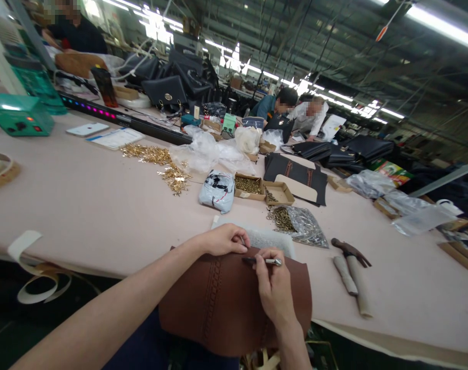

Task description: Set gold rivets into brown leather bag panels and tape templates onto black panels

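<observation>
A brown leather panel [234,298] with braided stitching lies over the table's front edge and hangs toward my lap. My right hand [274,282] grips a slim pen-like tool [273,262] with a silver end; its dark tip points left, over the panel near its far edge. To the left of the tip, my left hand [228,240] rests at that same edge with fingers curled and pinched together. Whatever it may hold is too small to make out. Under the panel's far edge shows a pale translucent sheet [272,238].
A hammer [353,272] and a wrapped handle-like tool [344,276] lie to the right. Farther back are a plastic bag of metal rings [303,223], boxes of small fittings [249,186], gold pieces [152,155] and dark leather panels [295,174]. Co-workers [309,113] are beyond.
</observation>
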The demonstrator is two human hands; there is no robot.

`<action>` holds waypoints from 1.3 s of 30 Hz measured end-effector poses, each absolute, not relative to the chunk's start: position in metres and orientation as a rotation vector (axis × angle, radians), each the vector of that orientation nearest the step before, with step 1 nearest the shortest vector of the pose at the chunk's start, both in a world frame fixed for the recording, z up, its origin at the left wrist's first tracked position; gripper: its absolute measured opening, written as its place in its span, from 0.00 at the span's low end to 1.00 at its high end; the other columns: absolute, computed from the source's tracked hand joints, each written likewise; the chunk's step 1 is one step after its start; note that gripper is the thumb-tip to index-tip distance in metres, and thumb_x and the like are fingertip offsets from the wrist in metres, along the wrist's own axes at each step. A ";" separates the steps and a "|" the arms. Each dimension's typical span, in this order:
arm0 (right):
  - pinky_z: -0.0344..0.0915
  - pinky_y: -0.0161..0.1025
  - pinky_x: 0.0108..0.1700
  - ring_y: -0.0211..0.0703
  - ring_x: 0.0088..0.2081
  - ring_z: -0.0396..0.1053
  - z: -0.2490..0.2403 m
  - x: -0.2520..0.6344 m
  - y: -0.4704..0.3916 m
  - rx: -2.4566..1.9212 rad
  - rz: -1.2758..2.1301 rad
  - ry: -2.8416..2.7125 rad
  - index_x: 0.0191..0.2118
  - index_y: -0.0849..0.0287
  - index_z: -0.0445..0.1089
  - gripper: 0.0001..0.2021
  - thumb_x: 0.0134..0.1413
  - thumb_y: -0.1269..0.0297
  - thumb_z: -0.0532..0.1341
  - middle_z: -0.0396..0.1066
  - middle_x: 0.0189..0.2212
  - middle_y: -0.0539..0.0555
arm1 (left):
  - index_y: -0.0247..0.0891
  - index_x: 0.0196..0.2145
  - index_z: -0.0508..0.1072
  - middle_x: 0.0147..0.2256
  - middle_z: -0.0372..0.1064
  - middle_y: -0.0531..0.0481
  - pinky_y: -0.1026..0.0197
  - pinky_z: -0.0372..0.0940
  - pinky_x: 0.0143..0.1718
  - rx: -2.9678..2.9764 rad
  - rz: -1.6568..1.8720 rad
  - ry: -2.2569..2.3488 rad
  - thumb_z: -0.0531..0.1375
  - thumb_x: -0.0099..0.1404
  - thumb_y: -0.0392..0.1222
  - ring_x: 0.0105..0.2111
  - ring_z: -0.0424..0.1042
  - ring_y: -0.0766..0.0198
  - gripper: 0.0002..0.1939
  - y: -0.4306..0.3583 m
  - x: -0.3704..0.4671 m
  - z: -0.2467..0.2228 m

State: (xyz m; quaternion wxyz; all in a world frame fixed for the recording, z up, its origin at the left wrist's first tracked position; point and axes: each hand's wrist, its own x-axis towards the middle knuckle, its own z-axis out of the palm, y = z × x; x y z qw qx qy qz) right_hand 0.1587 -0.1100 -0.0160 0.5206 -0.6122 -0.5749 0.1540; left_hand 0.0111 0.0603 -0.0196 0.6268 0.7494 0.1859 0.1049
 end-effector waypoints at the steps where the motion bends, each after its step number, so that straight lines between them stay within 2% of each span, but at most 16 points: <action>1: 0.64 0.41 0.41 0.44 0.36 0.68 -0.014 0.158 -0.110 -1.485 0.352 -1.412 0.39 0.53 0.64 0.06 0.71 0.60 0.58 0.68 0.34 0.51 | 0.34 0.42 0.78 0.29 0.74 0.51 0.65 0.59 0.31 1.741 0.241 0.433 0.69 0.60 0.51 0.27 0.67 0.66 0.19 0.060 0.011 -0.019; 8: 0.63 0.41 0.40 0.46 0.36 0.68 -0.005 0.153 -0.107 -1.534 0.346 -1.490 0.41 0.54 0.65 0.05 0.71 0.61 0.57 0.68 0.35 0.51 | 0.36 0.41 0.79 0.32 0.78 0.50 0.65 0.63 0.35 1.875 0.286 0.450 0.66 0.62 0.42 0.32 0.73 0.63 0.10 0.057 0.012 -0.020; 11: 0.62 0.41 0.40 0.46 0.36 0.68 -0.004 0.154 -0.106 -1.545 0.379 -1.533 0.41 0.54 0.65 0.05 0.71 0.62 0.57 0.68 0.34 0.52 | 0.36 0.40 0.79 0.32 0.78 0.50 0.64 0.63 0.35 1.891 0.301 0.467 0.67 0.62 0.41 0.33 0.74 0.62 0.09 0.055 0.012 -0.022; 17: 0.60 0.42 0.37 0.45 0.33 0.67 -0.001 0.153 -0.101 -1.581 0.337 -1.614 0.39 0.53 0.65 0.07 0.72 0.61 0.56 0.67 0.34 0.51 | 0.37 0.37 0.79 0.34 0.78 0.48 0.63 0.62 0.36 2.114 0.357 0.555 0.69 0.61 0.41 0.35 0.74 0.59 0.07 0.051 0.012 -0.016; 21: 0.61 0.42 0.39 0.47 0.34 0.66 0.001 0.151 -0.096 -1.576 0.332 -1.666 0.39 0.53 0.65 0.06 0.72 0.62 0.56 0.67 0.35 0.52 | 0.37 0.35 0.78 0.34 0.76 0.47 0.61 0.61 0.37 2.281 0.376 0.621 0.66 0.61 0.35 0.36 0.72 0.58 0.03 0.044 0.010 -0.007; 27: 0.63 0.43 0.41 0.47 0.36 0.68 0.003 0.152 -0.091 -1.565 0.369 -1.685 0.41 0.53 0.67 0.04 0.71 0.65 0.57 0.68 0.36 0.53 | 0.37 0.36 0.75 0.40 0.73 0.42 0.55 0.64 0.49 2.451 0.471 0.584 0.56 0.63 0.28 0.46 0.70 0.52 0.10 0.018 -0.002 0.001; 31: 0.65 0.44 0.44 0.48 0.38 0.70 0.006 0.153 -0.088 -1.569 0.394 -1.718 0.41 0.54 0.67 0.04 0.70 0.65 0.57 0.69 0.38 0.53 | 0.39 0.41 0.75 0.41 0.74 0.44 0.55 0.67 0.49 2.275 0.467 0.628 0.59 0.64 0.32 0.44 0.72 0.53 0.09 0.001 -0.003 -0.008; 36: 0.66 0.43 0.42 0.47 0.38 0.69 0.010 0.152 -0.089 -1.588 0.428 -1.699 0.39 0.54 0.66 0.05 0.71 0.64 0.56 0.69 0.38 0.53 | 0.40 0.40 0.78 0.46 0.77 0.44 0.51 0.66 0.57 2.201 0.589 0.677 0.56 0.70 0.33 0.50 0.73 0.52 0.10 -0.006 0.002 -0.025; 39: 0.68 0.43 0.43 0.47 0.39 0.70 0.018 0.160 -0.099 -1.578 0.511 -1.704 0.42 0.54 0.68 0.03 0.70 0.61 0.60 0.70 0.39 0.53 | 0.42 0.44 0.79 0.48 0.78 0.44 0.50 0.68 0.57 2.239 0.633 0.646 0.56 0.71 0.35 0.51 0.75 0.52 0.12 -0.006 0.005 -0.031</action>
